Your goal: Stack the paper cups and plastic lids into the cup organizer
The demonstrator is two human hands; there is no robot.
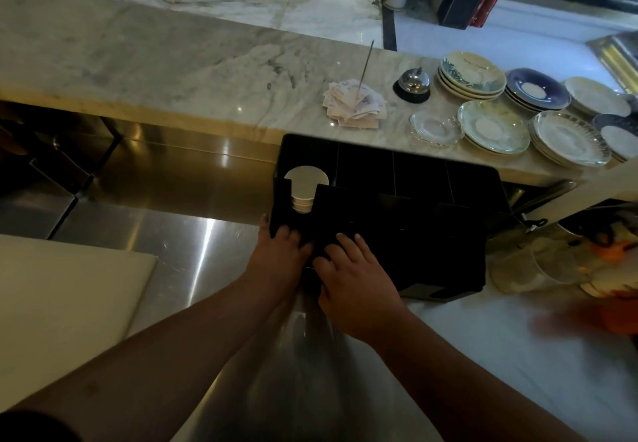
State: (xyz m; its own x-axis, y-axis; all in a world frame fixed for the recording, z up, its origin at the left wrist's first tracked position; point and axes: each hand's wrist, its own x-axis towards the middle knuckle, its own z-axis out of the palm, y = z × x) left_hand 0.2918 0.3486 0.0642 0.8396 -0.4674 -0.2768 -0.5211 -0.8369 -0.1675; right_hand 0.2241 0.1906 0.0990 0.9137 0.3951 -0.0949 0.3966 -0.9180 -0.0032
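Head view.

Organizer (407, 220): black, several compartments, set on the steel counter (193, 244) against the front edge of the marble ledge (172, 72).

Cups (305, 186): a short white stack, seated in the organizer's far-left slot and seen through its cut-out front. The other compartments appear dark; their contents cannot be told.

Left hand (279, 251): placed at the organizer's lower left corner, the fingers curled over the front edge beside the cup slot, the thumb out to the left side. The fingers are held together and hooked on the organizer.

Right hand (348, 269): laid flat on the organizer's front panel, just beside the left hand. The fingers are slightly spread and pressed to the panel; nothing is seen to be clasped.

Board (69, 303): pale, flat, at the left on the steel counter, well apart from the organizer.

Receipts (354, 105): a sheaf of slips pierced on a thin spike, on the ledge behind the organizer.

Bell (412, 86): chrome dome on a black base, just right of the receipts.

Saucers (493, 127): several stacks, patterned, blue, clear and white, ranged along the ledge to the right of the bell.

Plastic tubs (531, 265): clear, blurred, grouped to the right of the organizer. An orange blur at the right edge cannot be identified.
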